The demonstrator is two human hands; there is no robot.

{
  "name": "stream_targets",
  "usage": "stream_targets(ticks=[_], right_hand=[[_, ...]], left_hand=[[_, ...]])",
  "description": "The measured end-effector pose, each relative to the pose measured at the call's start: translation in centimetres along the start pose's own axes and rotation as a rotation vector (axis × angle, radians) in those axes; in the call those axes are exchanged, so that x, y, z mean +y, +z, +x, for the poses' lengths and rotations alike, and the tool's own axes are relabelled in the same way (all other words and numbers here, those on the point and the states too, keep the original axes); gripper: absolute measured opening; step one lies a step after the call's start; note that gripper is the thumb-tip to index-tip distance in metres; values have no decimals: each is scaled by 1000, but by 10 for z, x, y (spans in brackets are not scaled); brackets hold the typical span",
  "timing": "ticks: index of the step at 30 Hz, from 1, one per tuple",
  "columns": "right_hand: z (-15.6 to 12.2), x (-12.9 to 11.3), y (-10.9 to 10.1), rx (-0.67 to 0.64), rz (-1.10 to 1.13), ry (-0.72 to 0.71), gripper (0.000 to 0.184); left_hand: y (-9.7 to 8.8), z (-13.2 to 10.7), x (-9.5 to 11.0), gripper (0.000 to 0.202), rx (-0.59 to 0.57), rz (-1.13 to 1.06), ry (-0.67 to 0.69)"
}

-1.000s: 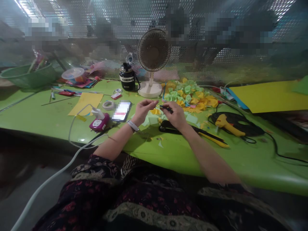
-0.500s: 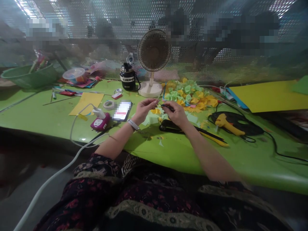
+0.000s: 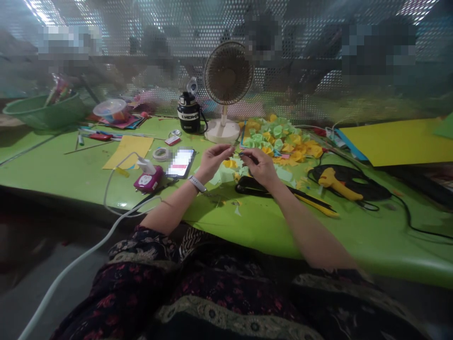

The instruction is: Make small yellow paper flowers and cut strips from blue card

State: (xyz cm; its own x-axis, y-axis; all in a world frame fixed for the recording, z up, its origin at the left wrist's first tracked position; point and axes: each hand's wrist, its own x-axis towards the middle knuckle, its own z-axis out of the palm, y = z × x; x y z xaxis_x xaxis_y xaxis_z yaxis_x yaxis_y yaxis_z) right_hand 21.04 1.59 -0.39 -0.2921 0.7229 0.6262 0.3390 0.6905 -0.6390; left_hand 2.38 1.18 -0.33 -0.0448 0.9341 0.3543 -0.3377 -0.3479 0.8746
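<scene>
Your left hand (image 3: 212,163) is pinching its fingertips together, angled up from a white-strapped wrist, and whatever they hold is too small to make out. Your right hand (image 3: 260,167) is gripping a thin dark stick (image 3: 246,156) just beside the left, above the glossy green table (image 3: 71,174). You are working in front of a crumpled heap of green and yellow paper flowers (image 3: 279,141), with a black-and-yellow craft knife (image 3: 311,203) lying near your right hand. Far left, a green plastic basin (image 3: 35,113) is holding colored sticks (image 3: 58,92).
</scene>
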Motion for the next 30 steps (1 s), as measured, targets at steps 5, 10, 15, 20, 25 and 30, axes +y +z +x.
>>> stream_targets(ticks=[5, 10, 15, 20, 25, 30], right_hand=[[-1, -2, 0, -3, -30, -5, 41], [-2, -1, 0, 42, -104, -46, 39], [0, 4, -1, 62, -111, -113, 36], [1, 5, -2, 28, -102, -184, 32], [1, 2, -4, 1, -114, -192, 33], [2, 0, -4, 7, -138, -195, 36]], left_hand=[[0, 0, 2, 33, -26, 15, 30], [2, -3, 6, 27, -56, 53, 110], [3, -4, 5, 27, -111, 98, 171], [3, -4, 3, 22, -111, 102, 225], [3, -3, 5, 22, -115, 80, 222], [5, -5, 9, 26, -67, 81, 207]])
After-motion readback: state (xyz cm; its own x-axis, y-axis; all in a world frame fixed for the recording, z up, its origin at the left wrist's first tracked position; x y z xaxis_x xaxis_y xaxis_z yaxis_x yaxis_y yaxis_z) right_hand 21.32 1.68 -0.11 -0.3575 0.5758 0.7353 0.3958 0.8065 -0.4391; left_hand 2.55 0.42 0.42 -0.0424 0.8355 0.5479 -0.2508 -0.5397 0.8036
